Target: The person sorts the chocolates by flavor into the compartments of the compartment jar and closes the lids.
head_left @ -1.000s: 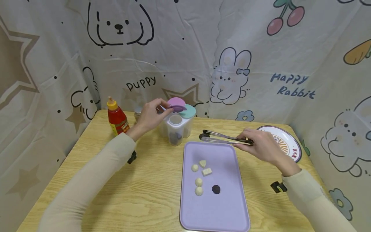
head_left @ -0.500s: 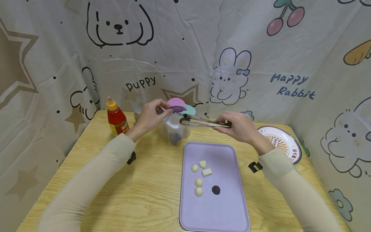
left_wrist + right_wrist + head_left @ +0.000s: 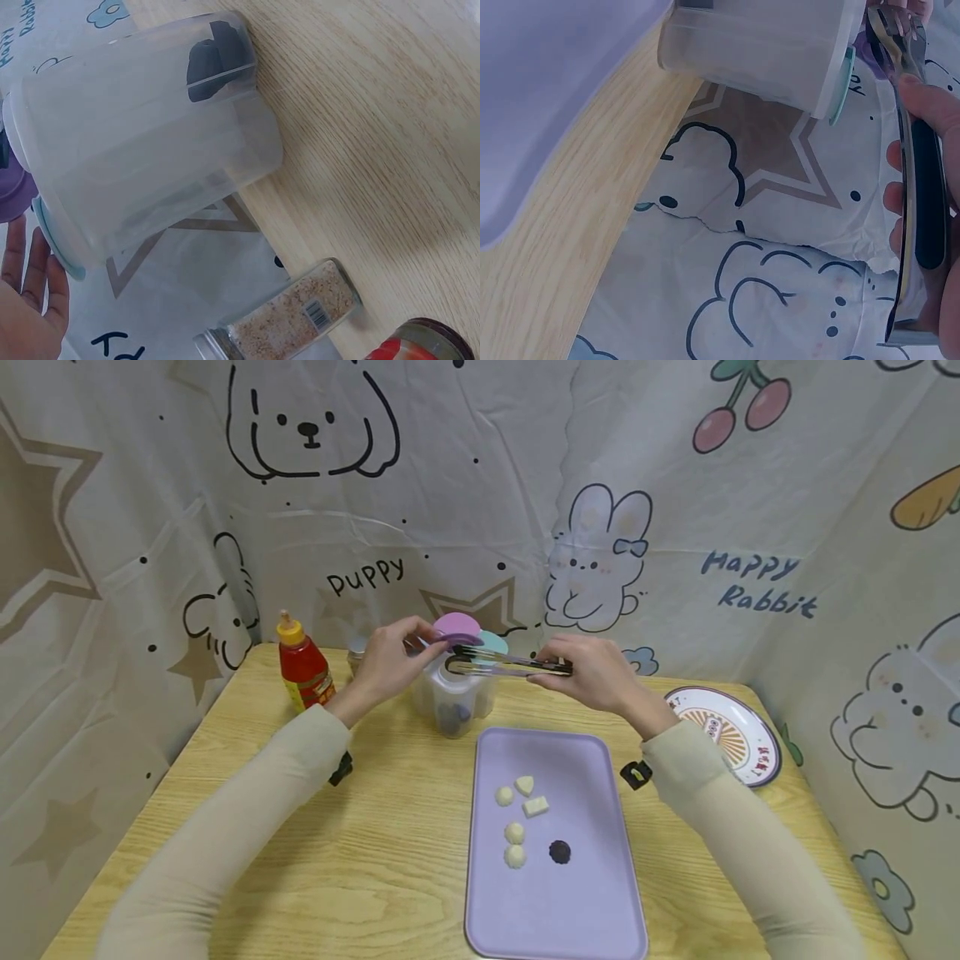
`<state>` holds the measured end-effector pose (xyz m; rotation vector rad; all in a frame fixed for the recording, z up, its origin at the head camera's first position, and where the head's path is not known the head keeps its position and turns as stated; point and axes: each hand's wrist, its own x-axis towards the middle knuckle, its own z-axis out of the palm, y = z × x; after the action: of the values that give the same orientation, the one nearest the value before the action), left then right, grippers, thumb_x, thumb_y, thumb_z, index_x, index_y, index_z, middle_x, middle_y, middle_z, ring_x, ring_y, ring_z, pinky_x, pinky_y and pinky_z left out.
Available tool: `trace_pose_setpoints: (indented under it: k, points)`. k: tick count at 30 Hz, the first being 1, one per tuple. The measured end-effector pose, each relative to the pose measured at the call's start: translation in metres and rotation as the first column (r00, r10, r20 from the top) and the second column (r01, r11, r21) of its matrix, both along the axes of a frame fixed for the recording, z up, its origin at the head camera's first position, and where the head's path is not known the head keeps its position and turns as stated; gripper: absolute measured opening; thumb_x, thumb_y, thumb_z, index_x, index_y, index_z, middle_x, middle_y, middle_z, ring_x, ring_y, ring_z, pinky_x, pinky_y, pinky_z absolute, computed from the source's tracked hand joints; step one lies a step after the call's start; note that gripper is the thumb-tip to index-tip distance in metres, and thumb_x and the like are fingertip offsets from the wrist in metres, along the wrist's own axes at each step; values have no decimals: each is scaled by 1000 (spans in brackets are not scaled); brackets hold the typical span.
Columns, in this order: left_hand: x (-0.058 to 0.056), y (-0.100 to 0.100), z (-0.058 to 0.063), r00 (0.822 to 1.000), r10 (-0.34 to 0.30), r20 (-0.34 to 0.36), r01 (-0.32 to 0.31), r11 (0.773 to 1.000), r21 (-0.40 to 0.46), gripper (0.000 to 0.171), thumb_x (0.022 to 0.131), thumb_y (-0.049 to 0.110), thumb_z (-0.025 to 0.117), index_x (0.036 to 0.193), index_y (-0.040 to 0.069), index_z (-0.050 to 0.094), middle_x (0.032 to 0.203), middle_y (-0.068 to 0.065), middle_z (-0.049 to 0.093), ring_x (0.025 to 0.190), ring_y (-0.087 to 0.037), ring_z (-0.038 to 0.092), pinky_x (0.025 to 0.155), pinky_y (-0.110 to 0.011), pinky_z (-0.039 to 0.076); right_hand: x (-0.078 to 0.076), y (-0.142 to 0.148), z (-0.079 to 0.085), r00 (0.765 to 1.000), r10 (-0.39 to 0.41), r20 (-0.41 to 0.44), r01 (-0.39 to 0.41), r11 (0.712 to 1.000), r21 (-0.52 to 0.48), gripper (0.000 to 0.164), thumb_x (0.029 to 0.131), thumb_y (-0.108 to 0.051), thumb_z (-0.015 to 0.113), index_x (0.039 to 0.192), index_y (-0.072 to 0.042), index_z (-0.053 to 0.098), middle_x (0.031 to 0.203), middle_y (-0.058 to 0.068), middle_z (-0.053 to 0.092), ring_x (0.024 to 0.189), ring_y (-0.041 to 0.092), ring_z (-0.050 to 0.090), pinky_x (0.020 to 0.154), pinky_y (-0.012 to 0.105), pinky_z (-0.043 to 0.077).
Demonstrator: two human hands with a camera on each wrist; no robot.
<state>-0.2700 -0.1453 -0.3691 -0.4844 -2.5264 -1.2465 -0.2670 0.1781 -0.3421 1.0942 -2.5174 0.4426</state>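
My left hand (image 3: 397,658) pinches a raised purple lid (image 3: 461,638) on a clear plastic multi-part container (image 3: 454,703). Dark lumps (image 3: 219,60) lie in the bottom of one compartment in the left wrist view. My right hand (image 3: 592,672) grips metal tongs (image 3: 517,665) with dark handle grips. The tongs lie nearly level, their tips over the opening beneath the lid. Whether anything sits between the tips cannot be made out. In front is a lilac tray (image 3: 555,910) carrying several cream-white pieces (image 3: 514,832) and one dark round piece (image 3: 559,852).
A red squeeze bottle (image 3: 303,664) with a yellow cap stands left of the container. Beside it is a glass jar (image 3: 296,311) of pinkish grains. A white patterned plate (image 3: 750,735) lies at the back right. Printed cloth (image 3: 480,518) hangs behind the wooden table (image 3: 360,860).
My right hand has brought the tongs leftward and up from above the tray's far edge to the container's opening. The left hand and the lid stay in place.
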Motion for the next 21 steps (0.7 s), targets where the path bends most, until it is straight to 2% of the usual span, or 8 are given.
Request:
trace_pose_setpoints:
  k: [5, 11, 21]
  points:
    - [-1, 0, -1, 1000, -1, -17, 1, 1000, 3, 17, 97, 21, 79, 103, 6, 72, 102, -11, 79, 84, -23, 72, 68, -21, 52, -3, -1, -3, 1000, 20, 2, -20, 1000, -1, 23, 91, -33, 84, 99, -13, 76, 93, 2, 77, 70, 17, 65, 61, 33, 50]
    - [-1, 0, -1, 1000, -1, -14, 1, 1000, 4, 17, 97, 21, 79, 103, 7, 72, 103, -11, 79, 84, -23, 71, 69, -23, 52, 0, 1, -1, 999, -4, 33, 4, 1000, 9, 26, 91, -34, 84, 102, -13, 76, 97, 3, 78, 78, 19, 71, 66, 37, 55]
    - [-1, 0, -1, 1000, -3, 1, 3, 1000, 6, 17, 98, 21, 77, 105, 7, 72, 104, -12, 78, 86, -25, 71, 72, -28, 54, 21, 28, 8, 998, -50, 31, 49, 998, 46, 25, 88, -32, 87, 103, -15, 76, 96, 0, 77, 70, 15, 64, 60, 29, 44]
